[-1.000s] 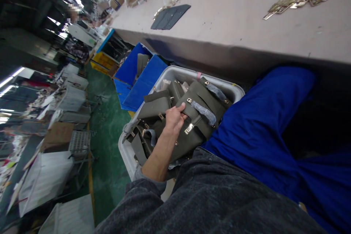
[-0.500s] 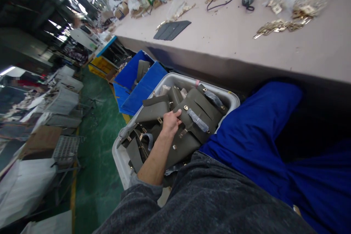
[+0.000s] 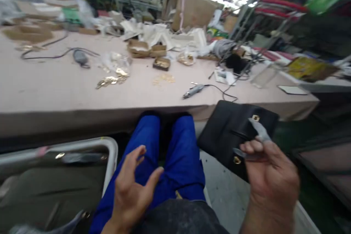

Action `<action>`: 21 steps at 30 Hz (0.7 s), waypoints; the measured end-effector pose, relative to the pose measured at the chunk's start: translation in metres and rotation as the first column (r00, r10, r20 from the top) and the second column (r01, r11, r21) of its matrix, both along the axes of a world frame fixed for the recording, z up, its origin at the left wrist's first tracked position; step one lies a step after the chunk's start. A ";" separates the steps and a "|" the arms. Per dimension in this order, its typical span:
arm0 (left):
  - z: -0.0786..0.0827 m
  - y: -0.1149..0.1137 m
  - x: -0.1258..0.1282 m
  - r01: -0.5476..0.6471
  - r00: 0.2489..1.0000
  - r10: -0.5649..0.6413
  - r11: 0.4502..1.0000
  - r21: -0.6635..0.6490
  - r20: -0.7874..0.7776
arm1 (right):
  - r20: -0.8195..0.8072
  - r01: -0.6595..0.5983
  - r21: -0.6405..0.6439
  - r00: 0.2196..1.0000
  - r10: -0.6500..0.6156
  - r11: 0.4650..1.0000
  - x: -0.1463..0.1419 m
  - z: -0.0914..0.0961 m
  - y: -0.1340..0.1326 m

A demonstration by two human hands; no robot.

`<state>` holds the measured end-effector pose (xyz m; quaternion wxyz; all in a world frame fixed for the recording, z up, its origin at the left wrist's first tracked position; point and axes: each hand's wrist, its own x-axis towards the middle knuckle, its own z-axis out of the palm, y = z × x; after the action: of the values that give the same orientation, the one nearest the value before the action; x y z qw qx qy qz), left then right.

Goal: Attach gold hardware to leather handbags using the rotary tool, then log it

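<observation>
— What have your 2 hands got?

— My right hand [image 3: 270, 179] is closed round the grey-wrapped strap [image 3: 259, 129] of a black leather handbag [image 3: 230, 131], which hangs beside my right knee, below the pale pink worktable [image 3: 55, 87]. My left hand [image 3: 131, 190] is open and holds nothing, over my blue trousers [image 3: 178, 153].

— And further left?

— A white plastic tub [image 3: 111, 150] of olive-green bags [image 3: 49, 190], just beside that hand.

In the right hand [image 3: 270, 179], the handle [image 3: 258, 130] of a black bag [image 3: 230, 131]; open left hand [image 3: 131, 190] over blue trousers [image 3: 179, 161]
</observation>
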<state>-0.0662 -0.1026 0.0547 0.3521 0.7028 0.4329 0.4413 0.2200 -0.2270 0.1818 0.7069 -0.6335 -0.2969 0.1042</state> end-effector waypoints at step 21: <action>0.021 0.048 -0.016 0.159 0.983 -0.106 0.897 -0.412 0.148 | 0.238 -0.297 -0.295 0.898 0.371 0.908 -0.083 0.010 0.026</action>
<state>-0.0823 -0.0549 0.0760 0.5508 0.6096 0.4466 0.3542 0.1366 -0.2006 0.1918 0.5414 -0.6650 -0.4862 0.1682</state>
